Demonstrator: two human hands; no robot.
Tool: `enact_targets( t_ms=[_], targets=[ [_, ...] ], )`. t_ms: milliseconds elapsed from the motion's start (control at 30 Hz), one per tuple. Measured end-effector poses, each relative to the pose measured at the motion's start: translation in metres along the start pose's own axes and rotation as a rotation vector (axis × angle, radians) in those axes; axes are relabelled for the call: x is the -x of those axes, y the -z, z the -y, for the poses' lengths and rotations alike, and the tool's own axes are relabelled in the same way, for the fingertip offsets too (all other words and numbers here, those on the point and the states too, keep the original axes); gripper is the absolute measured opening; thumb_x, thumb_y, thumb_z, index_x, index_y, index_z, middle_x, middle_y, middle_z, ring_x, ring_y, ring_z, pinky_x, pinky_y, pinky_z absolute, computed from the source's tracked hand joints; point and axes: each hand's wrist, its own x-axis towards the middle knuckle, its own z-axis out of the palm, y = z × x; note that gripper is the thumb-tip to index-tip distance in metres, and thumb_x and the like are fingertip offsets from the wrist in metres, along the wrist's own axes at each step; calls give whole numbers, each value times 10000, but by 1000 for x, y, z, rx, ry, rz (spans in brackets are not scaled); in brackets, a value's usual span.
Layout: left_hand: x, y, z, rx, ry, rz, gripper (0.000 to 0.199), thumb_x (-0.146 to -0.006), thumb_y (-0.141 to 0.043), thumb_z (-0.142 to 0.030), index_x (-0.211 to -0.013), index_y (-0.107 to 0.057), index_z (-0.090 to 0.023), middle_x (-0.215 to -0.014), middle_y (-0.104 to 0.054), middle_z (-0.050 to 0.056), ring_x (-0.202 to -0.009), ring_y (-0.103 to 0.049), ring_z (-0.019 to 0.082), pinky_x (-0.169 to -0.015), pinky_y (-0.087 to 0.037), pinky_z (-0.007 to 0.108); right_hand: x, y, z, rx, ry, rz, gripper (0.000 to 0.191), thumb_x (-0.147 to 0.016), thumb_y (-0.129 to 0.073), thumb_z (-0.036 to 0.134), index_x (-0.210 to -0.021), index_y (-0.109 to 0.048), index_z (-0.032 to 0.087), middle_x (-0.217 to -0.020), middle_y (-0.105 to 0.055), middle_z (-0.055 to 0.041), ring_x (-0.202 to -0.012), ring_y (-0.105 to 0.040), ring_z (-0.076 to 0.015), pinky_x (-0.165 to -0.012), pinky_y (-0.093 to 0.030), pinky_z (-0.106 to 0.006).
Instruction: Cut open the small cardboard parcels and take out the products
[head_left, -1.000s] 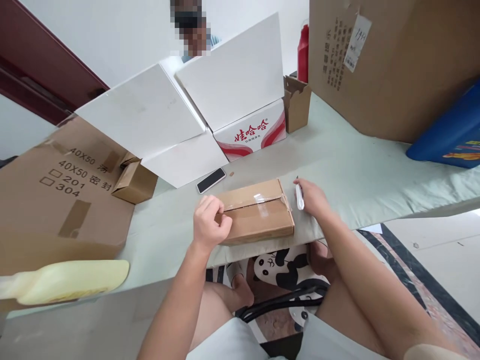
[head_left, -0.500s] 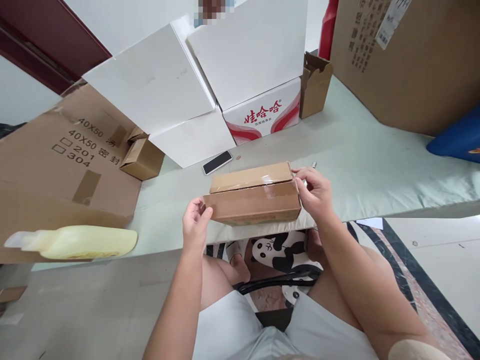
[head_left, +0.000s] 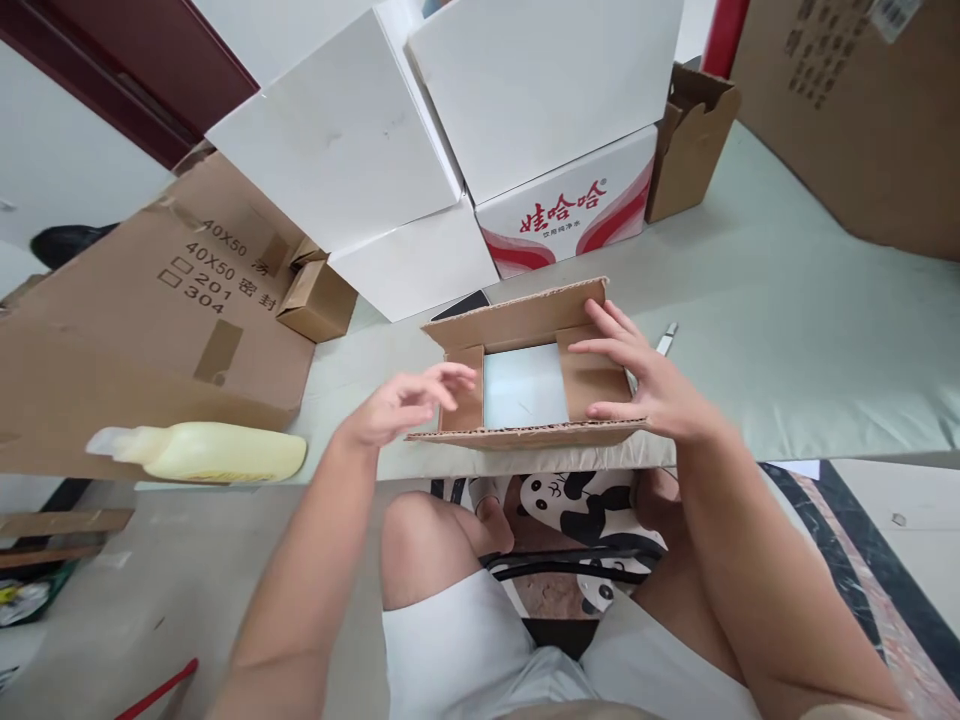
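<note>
A brown cardboard box stands on the cloth-covered table with its long flaps raised. Between its short inner flaps a pale, light-blue flat item shows inside. At the box's left end my left hand hovers with its fingers apart and nothing in it. My right hand is over the right end, fingers spread, touching or very near the right inner flap and the far flap. A box cutter lies just beyond my right hand. Behind the box is a phone-like dark object, partly covered by the far flap.
White cartons are stacked at the back, with a small open brown box beside them. At left are a large carton, a small box and a yellow bottle. Another large carton stands at right.
The box's long top flaps have gone from closed to raised, exposing the inside. My hands have let go of its edges and spread their fingers. The view has shifted, so more of the left side shows.
</note>
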Motion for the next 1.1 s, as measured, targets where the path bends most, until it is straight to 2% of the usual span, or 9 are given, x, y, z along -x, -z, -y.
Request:
enact_targets(
  t_ms=[67, 200, 300, 433, 600, 700, 800, 933, 1100],
  targets=[
    [-22, 7, -24, -172, 5, 223, 324, -702, -778, -560, -904, -793, -306, -1336, -709, 99, -1245, -655, 336, -1075, -514, 544, -2, 1, -1, 40, 9, 47, 687, -780, -754, 684, -1330, -683, 279, -1730, -219, -77, -1622, -94, -394, -1247, -267, -650],
    [-59, -14, -53, -668, -164, 273, 516, -796, -729, -441, -1282, -680, -274, -1462, -624, 88, -1360, -578, 298, -1130, -467, 441, -2, 2, 0, 114, 59, 94, 653, -798, -756, 655, -1335, -709, 286, -1752, -116, -51, -1620, -51, -419, -1248, -258, -664],
    [-66, -31, -51, -957, -212, 309, 598, -757, -767, -398, -1326, -639, -269, -1419, -636, 85, -1316, -597, 312, -1073, -488, 404, 1, 0, 4, 194, 63, 125, 444, -861, -734, 559, -1223, -784, 306, -1762, -56, 17, -1610, -96, -448, -1250, -277, -651],
    [-53, -19, -48, -1168, -170, 337, 457, -795, -608, -209, -1237, -692, -290, -1118, -719, 67, -1048, -681, 276, -916, -517, 379, 5, -8, 12, 299, 27, 135, 288, -939, -655, 461, -1142, -816, 336, -1758, -105, 52, -1585, -159, -486, -1197, -339, -678],
    [-39, 15, -53, -1172, -50, 307, 349, -750, -595, -232, -1046, -765, -302, -1023, -734, 59, -966, -684, 282, -931, -503, 407, 5, -10, 25, 388, 52, 51, 285, -976, -591, 299, -1139, -798, 408, -1492, -568, -38, -1455, -397, -382, -1133, -377, -621],
    [-36, 17, -48, -1198, 110, 271, 230, -725, -634, -290, -912, -768, -293, -1014, -744, 68, -927, -703, 292, -870, -527, 400, 2, -9, 27, 371, 94, 78, 373, -994, -510, 210, -1110, -797, 417, -1276, -711, -33, -1355, -495, -323, -1129, -345, -585],
    [-38, -1, -42, -1284, 229, 205, 203, -778, -624, -393, -852, -743, -247, -912, -760, 104, -858, -720, 314, -799, -541, 408, -1, -15, 27, 297, 159, 195, 409, -987, -469, 179, -1157, -782, 383, -1230, -757, 1, -1395, -501, -321, -1180, -264, -594],
    [-46, -26, -38, -1186, 404, 83, 489, -821, -573, -574, -1020, -729, -155, -933, -778, 190, -837, -742, 369, -693, -539, 411, -4, -26, 33, 293, 166, 225, 393, -998, -439, 228, -1187, -768, 333, -1287, -746, 14, -1475, -435, -354, -1212, -172, -632],
    [-51, -20, -31, -869, 532, 17, 490, -815, -559, -549, -1044, -704, -142, -1093, -779, 202, -934, -751, 360, -684, -544, 385, -5, -30, 39, 293, 133, 160, 358, -1039, -418, 352, -1065, -772, 313, -1340, -718, 8, -1451, -458, -355, -1179, -182, -641]
  ],
)
